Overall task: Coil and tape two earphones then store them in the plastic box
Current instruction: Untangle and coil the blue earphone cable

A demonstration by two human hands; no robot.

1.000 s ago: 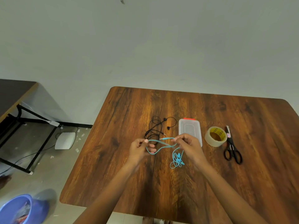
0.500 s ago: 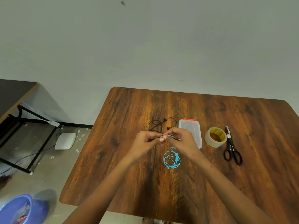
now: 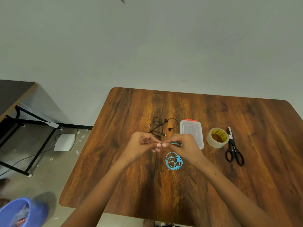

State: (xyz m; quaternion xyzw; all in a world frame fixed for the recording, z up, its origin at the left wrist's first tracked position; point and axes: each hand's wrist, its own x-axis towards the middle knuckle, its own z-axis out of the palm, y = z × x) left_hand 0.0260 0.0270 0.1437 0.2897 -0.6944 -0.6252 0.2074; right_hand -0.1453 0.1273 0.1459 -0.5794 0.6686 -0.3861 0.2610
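I'm looking down on the wooden table point(image 3: 246, 177), everything laid in a row across its middle so each tool sits within reach. My left hand point(image 3: 142, 145) and right hand point(image 3: 185, 145) meet fingertip to fingertip above the centre, both pinching the free end of the blue earphone point(image 3: 173, 160); its cord hangs below them in loose loops just on the near side, I'd say held up so the coil keeps its shape. Far right lie the black scissors point(image 3: 234, 151), handles toward me, ready for cutting. Just left of them the roll of clear tape point(image 3: 217, 137) lies flat. Left again, partly behind my right hand, sits the clear plastic box point(image 3: 191, 128), lid on by the look of it. Beyond my left hand the black earphone point(image 3: 159, 128) sprawls uncoiled, waiting its turn
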